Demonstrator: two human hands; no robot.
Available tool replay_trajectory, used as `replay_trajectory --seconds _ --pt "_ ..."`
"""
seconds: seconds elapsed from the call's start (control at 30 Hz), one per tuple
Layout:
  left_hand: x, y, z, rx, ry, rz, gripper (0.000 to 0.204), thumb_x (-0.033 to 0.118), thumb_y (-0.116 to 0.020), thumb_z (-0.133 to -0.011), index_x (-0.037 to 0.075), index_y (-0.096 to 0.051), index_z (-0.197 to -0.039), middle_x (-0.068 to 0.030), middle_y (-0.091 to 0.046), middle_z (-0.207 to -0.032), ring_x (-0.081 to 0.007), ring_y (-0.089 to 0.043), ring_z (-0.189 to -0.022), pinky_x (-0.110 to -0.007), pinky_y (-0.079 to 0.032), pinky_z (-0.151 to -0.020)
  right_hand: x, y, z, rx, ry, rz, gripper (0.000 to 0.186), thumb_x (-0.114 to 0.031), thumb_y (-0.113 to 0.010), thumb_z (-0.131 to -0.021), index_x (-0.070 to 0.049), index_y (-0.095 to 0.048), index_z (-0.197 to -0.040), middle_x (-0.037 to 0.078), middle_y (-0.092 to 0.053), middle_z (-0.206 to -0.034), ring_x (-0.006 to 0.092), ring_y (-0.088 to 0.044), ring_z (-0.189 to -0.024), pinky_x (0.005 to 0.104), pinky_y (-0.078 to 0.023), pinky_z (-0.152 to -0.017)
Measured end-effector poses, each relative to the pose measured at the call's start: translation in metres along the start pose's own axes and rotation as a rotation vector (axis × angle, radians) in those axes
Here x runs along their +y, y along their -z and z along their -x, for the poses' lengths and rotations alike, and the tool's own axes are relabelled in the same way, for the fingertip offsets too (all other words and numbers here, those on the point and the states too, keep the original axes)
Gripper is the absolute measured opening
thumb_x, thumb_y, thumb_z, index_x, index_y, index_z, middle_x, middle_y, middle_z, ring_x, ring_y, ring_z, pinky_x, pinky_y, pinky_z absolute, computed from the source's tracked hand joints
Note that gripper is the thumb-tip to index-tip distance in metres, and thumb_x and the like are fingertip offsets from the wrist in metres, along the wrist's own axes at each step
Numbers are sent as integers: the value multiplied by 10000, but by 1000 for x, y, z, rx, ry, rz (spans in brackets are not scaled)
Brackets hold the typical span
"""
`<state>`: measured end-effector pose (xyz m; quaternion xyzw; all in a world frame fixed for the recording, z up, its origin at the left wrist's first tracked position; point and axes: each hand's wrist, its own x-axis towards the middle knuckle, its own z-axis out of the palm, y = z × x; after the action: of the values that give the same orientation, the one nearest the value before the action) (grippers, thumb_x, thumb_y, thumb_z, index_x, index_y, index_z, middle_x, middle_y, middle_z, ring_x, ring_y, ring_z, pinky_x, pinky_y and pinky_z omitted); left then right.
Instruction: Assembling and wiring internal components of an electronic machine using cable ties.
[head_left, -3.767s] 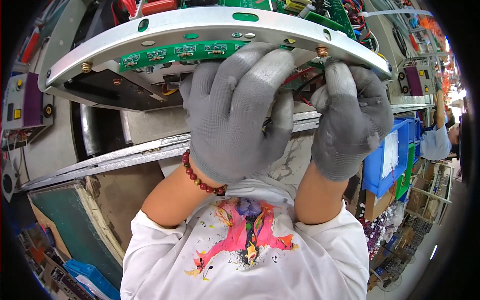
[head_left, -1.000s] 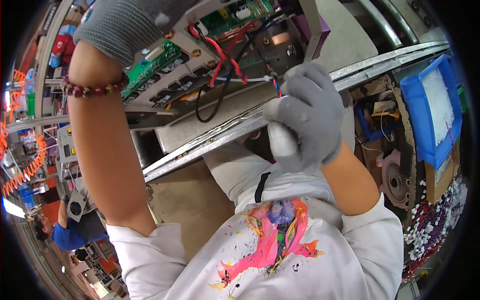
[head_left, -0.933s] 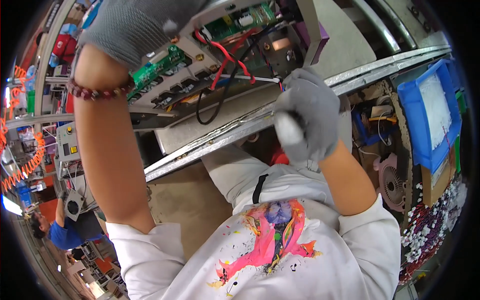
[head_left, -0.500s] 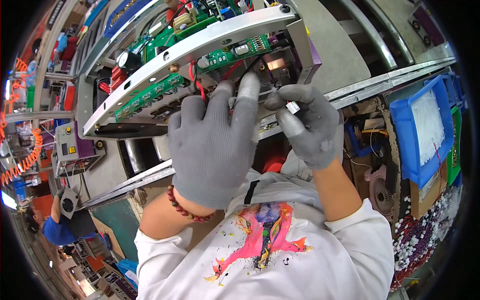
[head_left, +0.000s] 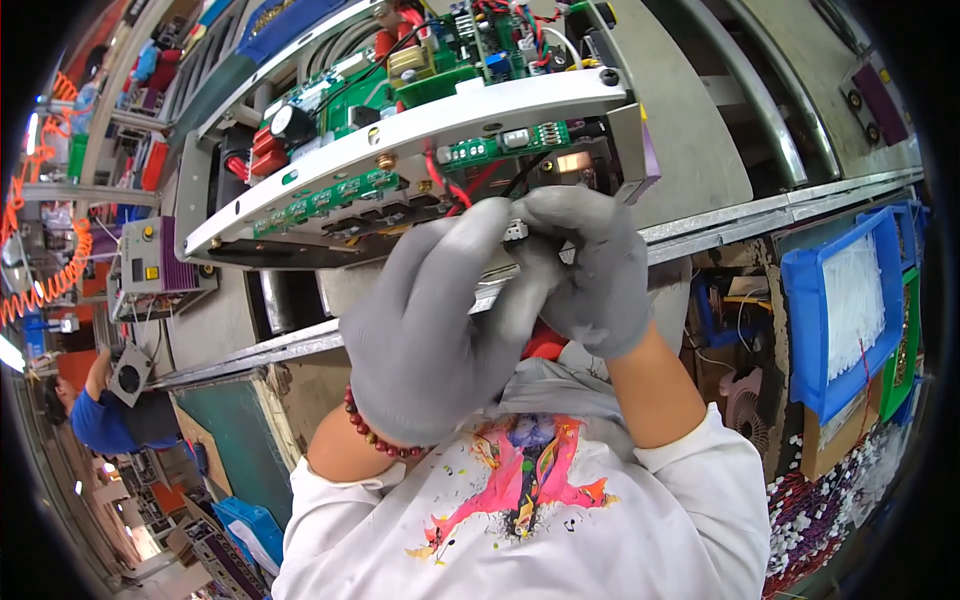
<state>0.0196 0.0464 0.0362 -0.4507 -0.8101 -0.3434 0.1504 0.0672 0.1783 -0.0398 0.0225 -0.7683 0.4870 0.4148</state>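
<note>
Both my hands wear grey knitted gloves with paler fingertips, and they meet in front of an open metal chassis [head_left: 450,108]. Between their fingertips is a small white plug connector [head_left: 515,230]. My right hand [head_left: 597,275] is closed in a pinch around it, partly covering it. My left hand [head_left: 430,318] closes its thumb and forefinger on the connector from the other side. Red and black wires [head_left: 452,185] hang from the chassis just beyond the left fingers. Inside the chassis are green circuit boards [head_left: 335,200] along the near side; the gloves hide part of its lower edge.
The chassis stands tilted on a metal-edged bench [head_left: 700,232]. A similar purple-sided unit [head_left: 160,262] sits at the left. On the right are a blue tray [head_left: 808,300] and a pile of white-ended wires [head_left: 815,520]. A co-worker in blue [head_left: 105,415] holds a fan at far left.
My left hand has drawn back from inside the chassis and come to the connector in my right hand. The right hand has shifted slightly left, and the view has moved a little.
</note>
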Motion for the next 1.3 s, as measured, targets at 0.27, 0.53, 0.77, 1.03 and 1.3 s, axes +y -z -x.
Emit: replay_trajectory --seconds 0.27,0.53,0.77,1.03,1.3 --pt "0 10 -27 -285 76 -62 194 257 -627 -891 69 -578 -897 -116 -629 -772 -309 -631 -641 -372 -487 -528 -9 15 -4 -51 -136 -222 295 -8 -701 -747 -57 -622 -1027 109 -654 -906 248 -649 -785 329 -522 -692" --pt "-4 4 -25 -158 228 499 148 179 -627 -893 44 -608 -835 -98 -624 -648 -261 -617 -531 -326 -468 -484 12 -8 -5 205 128 -180 238 -82 -704 -821 -28 -668 -1049 115 -640 -923 201 -635 -810 305 -512 -683" --pt "-16 63 -78 -224 -354 -109 455 -28 -595 -628 -19 -590 -1083 -166 -582 -1047 -198 -575 -981 -301 -466 -830 -13 -8 -9 230 -292 -643 258 -96 -634 -877 46 -657 -1092 98 -605 -935 124 -610 -637 230 -473 -502" --pt "-42 31 -87 -285 -535 100 495 13 -604 -636 -39 -549 -1126 -173 -612 -993 -262 -643 -903 -349 -503 -842 -18 -26 -23 491 37 369 204 -17 -701 -802 4 -689 -1004 116 -625 -858 152 -603 -630 256 -466 -525" --pt "-55 37 -77 -205 -518 106 513 24 -605 -617 -13 -557 -1127 -162 -603 -950 -288 -623 -856 -374 -500 -791 -31 -26 -36 457 94 580 177 -8 -726 -745 -6 -687 -917 119 -606 -746 225 -592 -639 307 -471 -543"
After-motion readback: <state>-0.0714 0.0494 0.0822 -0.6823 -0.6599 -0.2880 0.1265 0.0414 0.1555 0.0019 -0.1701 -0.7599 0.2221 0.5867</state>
